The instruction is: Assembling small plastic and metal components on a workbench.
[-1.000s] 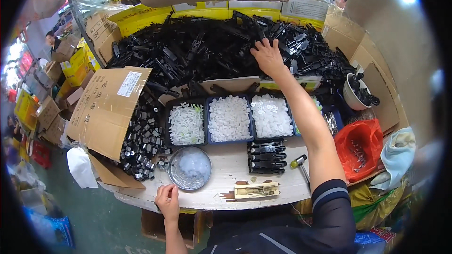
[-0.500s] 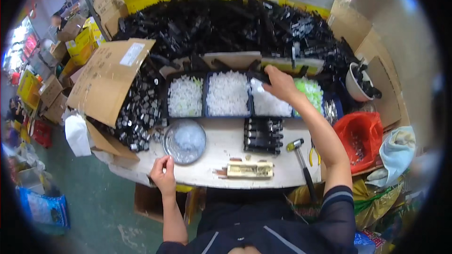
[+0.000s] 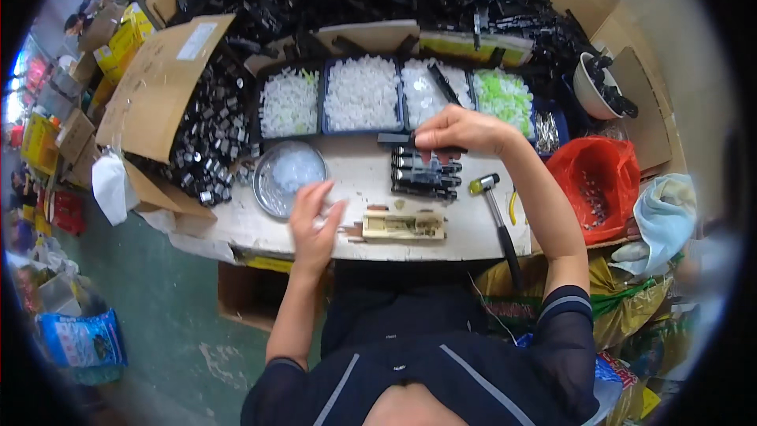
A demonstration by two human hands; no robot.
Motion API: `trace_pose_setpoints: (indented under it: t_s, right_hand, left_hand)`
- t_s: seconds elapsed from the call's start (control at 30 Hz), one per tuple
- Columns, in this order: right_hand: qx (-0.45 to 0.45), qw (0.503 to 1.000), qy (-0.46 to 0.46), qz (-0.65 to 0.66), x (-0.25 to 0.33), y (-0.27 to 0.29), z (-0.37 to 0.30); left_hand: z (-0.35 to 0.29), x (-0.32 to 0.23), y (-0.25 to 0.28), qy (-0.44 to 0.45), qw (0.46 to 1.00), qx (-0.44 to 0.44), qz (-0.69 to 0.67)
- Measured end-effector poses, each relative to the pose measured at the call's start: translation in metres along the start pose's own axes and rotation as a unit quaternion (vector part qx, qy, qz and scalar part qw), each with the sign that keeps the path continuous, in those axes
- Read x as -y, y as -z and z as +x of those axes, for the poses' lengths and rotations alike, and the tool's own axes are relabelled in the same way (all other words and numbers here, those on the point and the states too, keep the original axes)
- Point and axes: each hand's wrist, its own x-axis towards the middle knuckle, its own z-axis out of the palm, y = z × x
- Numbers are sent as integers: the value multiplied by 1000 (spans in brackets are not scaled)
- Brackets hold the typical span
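My right hand (image 3: 460,131) is closed on a long black plastic part (image 3: 397,140), held level over a stack of similar black parts (image 3: 423,178). Another black strip (image 3: 443,83) slants across the third tray down toward this hand; whether it is also held I cannot tell. My left hand (image 3: 314,227) is empty, fingers apart and slightly blurred, between a round dish (image 3: 266,203) of whitish, translucent material and a cream-coloured block fixture (image 3: 402,226) with a long recess. The fixture lies near the table's front edge.
Trays of small white pieces (image 3: 363,91) and green pieces (image 3: 505,99) line the back, before a heap of black parts (image 3: 315,0). A hammer (image 3: 498,225), yellow-handled pliers (image 3: 512,209) and a red bag (image 3: 591,189) are right; a cardboard box (image 3: 162,95) stands left.
My right hand has come back from the trays toward me and now shows a black part in it. My left hand has moved right, toward the fixture, and its fingers have spread. The view has shifted.
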Motion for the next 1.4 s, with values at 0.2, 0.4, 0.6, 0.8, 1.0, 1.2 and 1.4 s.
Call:
trace_pose_setpoints:
  t_s: [0.2,0.4,0.6,0.8,1.0,1.2,1.4]
  right_hand:
    - [61,991,-5,123,-29,-38,-26]
    - [-74,889,152,426,-85,-89,-43]
    - [-352,920,122,121,-65,-126,-39]
    - [-308,836,188,-414,-96,-160,-12]
    - [-267,801,113,-524,-97,-183,-3]
    - [-194,836,98,-503,-89,-188,18]
    - [-205,832,124,-500,-90,-187,15]
  left_hand:
    - [3,-23,-58,-34,989,115,-81]
    - [-39,-20,-78,189,954,103,-209]
    - [-47,-37,-67,32,972,164,-164]
    - [-25,52,6,66,993,-92,38]
    - [10,117,72,81,955,-265,102]
    - [54,153,101,49,944,-124,303]
    - [45,142,92,109,915,54,384]
